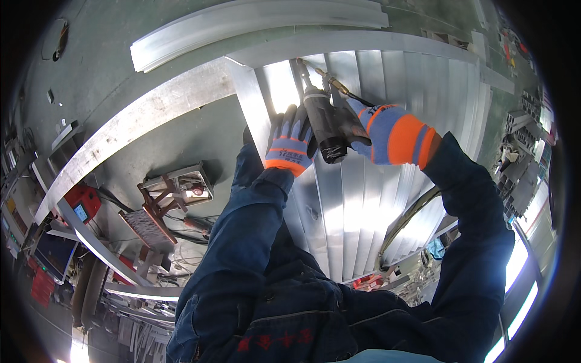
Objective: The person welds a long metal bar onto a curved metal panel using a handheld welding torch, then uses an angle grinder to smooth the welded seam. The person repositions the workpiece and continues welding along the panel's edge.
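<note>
My right hand [392, 134], in a blue and orange glove with dark fingers, grips the handle of a black pistol-shaped air tool [320, 120]. The tool's narrow metal nose points away from me, over ribbed silvery metal slats [345, 181]. A hose with a brass fitting [333, 81] lies at the tool's far side. My left hand [290, 140], gloved alike, lies with fingers stretched forward on the slats and the flat metal frame bar [249, 97], close beside the tool's body. Whether its fingers touch the tool, I cannot tell.
A wide curved-looking metal bar [159, 113] runs left from the frame. Loose metal profiles [258, 27] lie on the green floor beyond. At left stand a small wooden folding stool [152, 222], cables and a red machine [84, 204]. Stacked profiles [522, 154] stand at right, and a hose [404, 222] loops nearby.
</note>
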`<state>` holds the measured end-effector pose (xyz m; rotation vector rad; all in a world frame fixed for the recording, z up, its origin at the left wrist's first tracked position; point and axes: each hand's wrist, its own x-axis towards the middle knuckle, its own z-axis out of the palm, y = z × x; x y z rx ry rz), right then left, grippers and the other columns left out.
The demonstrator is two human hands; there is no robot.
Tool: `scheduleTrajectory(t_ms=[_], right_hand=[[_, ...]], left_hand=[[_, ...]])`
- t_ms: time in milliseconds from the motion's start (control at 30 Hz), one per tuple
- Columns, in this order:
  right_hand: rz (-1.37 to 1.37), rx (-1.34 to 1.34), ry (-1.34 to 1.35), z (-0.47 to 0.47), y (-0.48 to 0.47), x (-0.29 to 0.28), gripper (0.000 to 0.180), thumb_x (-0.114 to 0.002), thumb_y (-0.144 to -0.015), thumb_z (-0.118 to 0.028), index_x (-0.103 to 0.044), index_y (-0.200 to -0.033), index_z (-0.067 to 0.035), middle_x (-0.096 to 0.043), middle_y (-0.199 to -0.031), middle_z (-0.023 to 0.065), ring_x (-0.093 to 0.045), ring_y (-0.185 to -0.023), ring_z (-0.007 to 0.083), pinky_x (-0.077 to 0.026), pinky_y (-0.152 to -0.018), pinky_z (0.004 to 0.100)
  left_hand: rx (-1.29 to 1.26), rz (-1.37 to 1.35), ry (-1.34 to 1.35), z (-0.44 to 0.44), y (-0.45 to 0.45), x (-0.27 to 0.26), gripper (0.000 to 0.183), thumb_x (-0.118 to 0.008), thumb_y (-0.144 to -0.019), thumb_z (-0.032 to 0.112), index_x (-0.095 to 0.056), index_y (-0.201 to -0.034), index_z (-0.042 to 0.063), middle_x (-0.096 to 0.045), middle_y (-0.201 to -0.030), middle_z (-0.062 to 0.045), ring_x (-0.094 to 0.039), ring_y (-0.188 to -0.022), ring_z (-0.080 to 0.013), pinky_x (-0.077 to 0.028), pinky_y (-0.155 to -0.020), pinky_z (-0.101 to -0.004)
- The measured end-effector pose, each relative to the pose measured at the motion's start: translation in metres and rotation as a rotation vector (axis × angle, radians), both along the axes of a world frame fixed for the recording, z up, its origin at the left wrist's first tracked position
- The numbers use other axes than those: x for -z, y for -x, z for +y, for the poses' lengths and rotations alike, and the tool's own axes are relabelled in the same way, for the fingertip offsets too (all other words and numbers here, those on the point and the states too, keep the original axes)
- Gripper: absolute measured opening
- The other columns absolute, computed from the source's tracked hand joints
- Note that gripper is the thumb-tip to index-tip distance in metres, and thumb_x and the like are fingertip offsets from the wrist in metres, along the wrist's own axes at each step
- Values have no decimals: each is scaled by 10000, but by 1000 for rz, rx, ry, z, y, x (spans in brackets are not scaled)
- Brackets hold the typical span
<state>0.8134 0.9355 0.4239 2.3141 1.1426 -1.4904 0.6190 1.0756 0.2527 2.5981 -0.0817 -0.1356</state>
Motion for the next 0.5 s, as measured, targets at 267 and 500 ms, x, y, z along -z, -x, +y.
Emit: scheduleTrajectory(t_ms=[267, 500], right_hand=[[-68, -53, -61, -2, 6, 4, 754, -681, -912, -410, -452, -1383, 133, -681, -756, 180, -677, -667, 348, -554, -637, 427], [-44, -42, 31, -3, 5, 8, 820, -693, -892, -403, -416, -1427, 154, -682, -759, 190, -682, -674, 351, -557, -634, 430]], left_hand=[[0, 64, 13, -1, 1, 1, 632, -635, -911, 428, -547, -1451, 110, -489, -1486, -196, -385, -1441, -434, -262, -1210, -586], [-11, -2, -26, -2, 2, 2, 587, -648, -904, 409, -586, -1402, 105, -540, -1406, -202, -432, -1395, -435, -285, -1197, -567]])
